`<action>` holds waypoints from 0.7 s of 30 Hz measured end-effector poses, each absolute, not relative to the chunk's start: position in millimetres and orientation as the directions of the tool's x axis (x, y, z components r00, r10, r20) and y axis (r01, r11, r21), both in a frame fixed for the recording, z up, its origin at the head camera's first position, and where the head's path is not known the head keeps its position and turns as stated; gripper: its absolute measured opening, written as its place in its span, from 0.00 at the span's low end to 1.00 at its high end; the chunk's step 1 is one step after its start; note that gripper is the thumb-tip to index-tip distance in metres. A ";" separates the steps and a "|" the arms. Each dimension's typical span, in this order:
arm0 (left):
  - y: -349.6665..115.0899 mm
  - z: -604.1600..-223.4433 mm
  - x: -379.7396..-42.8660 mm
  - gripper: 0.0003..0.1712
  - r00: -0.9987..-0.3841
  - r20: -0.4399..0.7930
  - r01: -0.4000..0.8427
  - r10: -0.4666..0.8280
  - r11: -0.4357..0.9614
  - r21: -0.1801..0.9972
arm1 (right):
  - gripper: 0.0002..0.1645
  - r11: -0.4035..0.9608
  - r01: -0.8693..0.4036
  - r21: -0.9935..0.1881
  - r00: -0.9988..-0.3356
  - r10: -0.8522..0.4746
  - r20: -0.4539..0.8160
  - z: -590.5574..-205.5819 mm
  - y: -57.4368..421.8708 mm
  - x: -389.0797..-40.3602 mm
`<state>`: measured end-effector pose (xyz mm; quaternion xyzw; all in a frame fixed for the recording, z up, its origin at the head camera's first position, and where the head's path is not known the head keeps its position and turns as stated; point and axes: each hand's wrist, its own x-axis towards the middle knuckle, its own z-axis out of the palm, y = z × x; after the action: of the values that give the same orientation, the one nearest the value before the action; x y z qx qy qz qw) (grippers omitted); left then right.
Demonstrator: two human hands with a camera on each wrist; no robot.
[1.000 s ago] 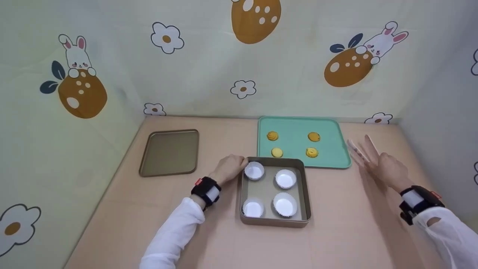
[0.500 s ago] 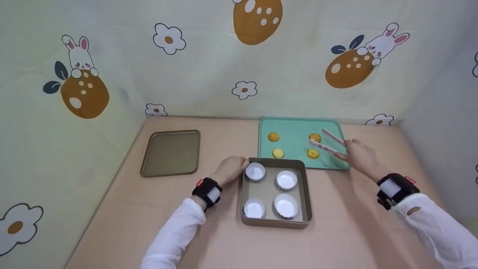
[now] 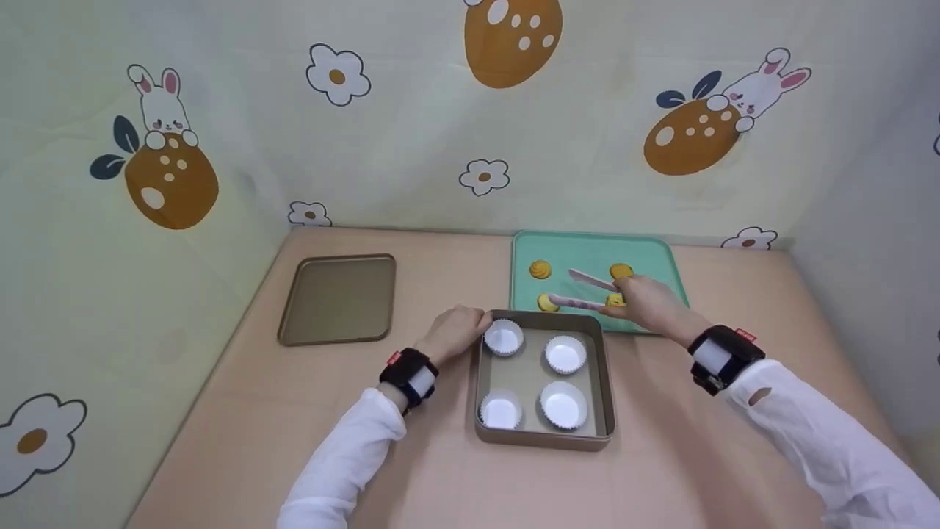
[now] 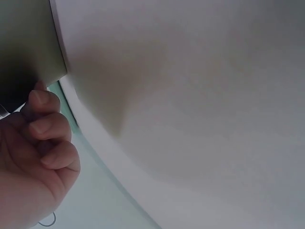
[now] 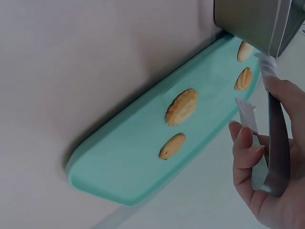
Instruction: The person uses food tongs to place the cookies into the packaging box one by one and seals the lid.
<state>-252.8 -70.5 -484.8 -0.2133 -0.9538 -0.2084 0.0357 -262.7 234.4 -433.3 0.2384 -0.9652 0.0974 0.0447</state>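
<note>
My left hand (image 3: 457, 330) grips the back left corner of a square brown baking tin (image 3: 543, 441). Its fingers are curled at the tin's edge in the left wrist view. Inside the tin stand several white paper baking cups (image 3: 565, 354). A pair of tongs (image 3: 576, 302) is held in my right hand (image 3: 653, 303), arms spread apart with nothing between the tips. Under the tongs lies a teal tray (image 3: 565, 250) bearing several cookies, among them a swirled cookie (image 3: 540, 269) and a scalloped cookie (image 5: 182, 107). One arm of the tongs overlaps the front left cookie (image 3: 544, 302) in the head view.
A flat brown square tray or lid (image 3: 338, 300) lies at the back left of the pinkish table (image 3: 323, 411). The tin stands against or over the teal tray's front edge. A patterned cloth wall (image 3: 396, 147) rises behind the table.
My right hand has moved left with the tongs, from beside the teal tray to over its left cookies. My left hand and the tin have stayed in place.
</note>
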 end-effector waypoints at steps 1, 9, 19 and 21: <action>-70.5 -484.4 -252.4 0.21 -0.909 0.155 0.417 0.388 0.821 0.389 | 0.23 0.863 -0.477 -0.168 -0.878 -0.461 0.126 -433.4 231.7 -263.8; -69.3 -477.7 -249.3 0.20 -0.925 0.088 0.368 0.369 0.817 0.444 | 0.24 0.829 -0.536 -0.162 -0.844 -0.521 0.126 -431.6 220.5 -270.0; -68.6 -469.9 -240.6 0.17 -0.932 -0.001 0.326 0.363 0.839 0.436 | 0.21 0.794 -0.581 -0.180 -0.804 -0.594 -0.024 -423.5 216.7 -277.1; -68.8 -470.0 -240.4 0.17 -0.935 -0.001 0.319 0.355 0.841 0.438 | 0.19 0.781 -0.597 -0.182 -0.789 -0.613 -0.042 -422.2 214.8 -278.4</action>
<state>-240.4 -68.8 -470.0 -0.1757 -0.9585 -0.2207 -0.0412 -278.4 214.8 -422.2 0.3212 -0.9424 0.0795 -0.0496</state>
